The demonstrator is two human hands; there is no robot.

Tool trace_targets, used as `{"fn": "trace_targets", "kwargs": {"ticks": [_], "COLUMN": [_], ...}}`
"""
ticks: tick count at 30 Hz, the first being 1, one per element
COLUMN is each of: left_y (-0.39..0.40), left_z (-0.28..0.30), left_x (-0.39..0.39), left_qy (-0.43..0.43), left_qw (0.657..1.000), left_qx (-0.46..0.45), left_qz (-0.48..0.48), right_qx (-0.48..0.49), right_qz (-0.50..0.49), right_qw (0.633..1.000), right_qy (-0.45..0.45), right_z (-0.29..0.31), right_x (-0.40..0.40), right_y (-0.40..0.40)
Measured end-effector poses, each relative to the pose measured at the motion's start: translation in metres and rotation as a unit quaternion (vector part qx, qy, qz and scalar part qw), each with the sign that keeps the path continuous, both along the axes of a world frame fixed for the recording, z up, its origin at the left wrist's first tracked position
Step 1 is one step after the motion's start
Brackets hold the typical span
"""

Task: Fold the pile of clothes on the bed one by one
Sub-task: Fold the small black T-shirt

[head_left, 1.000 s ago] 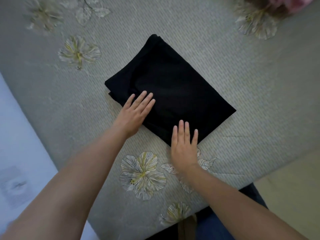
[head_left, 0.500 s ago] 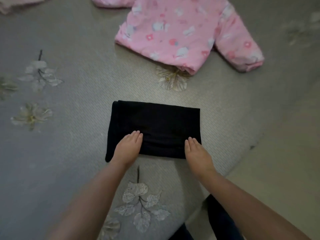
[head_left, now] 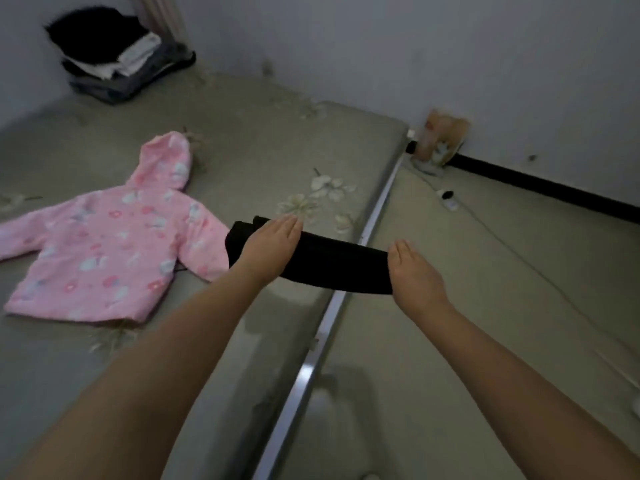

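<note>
1. Dim grey walls are closing in a bedroom corner, and the bed (head_left: 263,157) with its pale flowered cover is filling the left half of the view, a metal edge rail running down its right side.
2. Fingers first: the left hand (head_left: 268,249) is lying flat on top of the folded black garment (head_left: 332,268), fingers straight and pressed together; any thumb or fingertips tucked underneath are hidden, so I cannot tell how the underside is being held.
3. The right hand (head_left: 415,271) is meeting the garment's right end, fingers straight and close together, palm side against the cloth; its thumb is out of sight too.
4. Between the two hands the black bundle is hanging in the air as a flat slab, over the bed's right edge, its right end out above the floor (head_left: 502,289). Holding it at both ends looks like a way of keeping the folds from slipping apart in transit.
5. Both forearms are reaching out long from the near edge, which suits carrying rather than folding.
6. Farther out, a pink hooded jacket (head_left: 110,247) is lying spread flat on the bed to the left, sleeves out, seemingly laid ready as the next piece.
7. In the far left corner a stack of folded clothes (head_left: 117,60) is sitting against the wall; that looks the likely home for the black piece.
8. By the far wall on the floor, a blurred tan object (head_left: 441,140) is standing; what it is I cannot tell.
</note>
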State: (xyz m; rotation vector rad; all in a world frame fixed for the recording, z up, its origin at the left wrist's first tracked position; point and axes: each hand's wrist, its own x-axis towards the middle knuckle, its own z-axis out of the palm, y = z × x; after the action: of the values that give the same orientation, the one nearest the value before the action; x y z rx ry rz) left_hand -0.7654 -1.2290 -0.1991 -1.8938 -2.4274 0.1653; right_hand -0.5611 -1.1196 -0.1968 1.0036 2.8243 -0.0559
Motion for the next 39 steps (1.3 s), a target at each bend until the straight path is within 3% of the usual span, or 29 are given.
{"fn": "trace_targets", "kwargs": {"ticks": [3,7,16,23,29,34,39], "left_y": [0.113,0.234,0.484,0.671,0.81,0.92,0.99], "left_z": [0.045,0.111,0.216,0.272,0.275,0.273,0.282], "left_x": [0.046,0.098,0.137,0.125,0.105,0.066,-0.013], "left_qy": [0.014,0.046,0.103,0.094,0.117,0.149,0.152], "left_qw": [0.997,0.988,0.962,0.953,0.956,0.963,0.973], "left_qx": [0.073,0.1,0.167,0.219,0.212,0.193,0.174], "left_qz": [-0.038,-0.106,-0.192,-0.186,-0.163,-0.119,-0.009], "right_qx": [0.072,0.13,0.157,0.19,0.208,0.201,0.183], "right_qz": [-0.055,-0.117,-0.191,-0.211,-0.196,-0.126,-0.016], "right_qw": [0.996,0.984,0.963,0.949,0.948,0.96,0.968], "right_qy": [0.016,0.036,0.108,0.135,0.142,0.15,0.17], "right_z": [0.05,0.112,0.201,0.267,0.267,0.256,0.268], "right_x": [0.057,0.117,0.167,0.153,0.136,0.091,-0.006], "right_y": [0.094,0.19,0.401,0.58,0.727,0.863,0.98]}}
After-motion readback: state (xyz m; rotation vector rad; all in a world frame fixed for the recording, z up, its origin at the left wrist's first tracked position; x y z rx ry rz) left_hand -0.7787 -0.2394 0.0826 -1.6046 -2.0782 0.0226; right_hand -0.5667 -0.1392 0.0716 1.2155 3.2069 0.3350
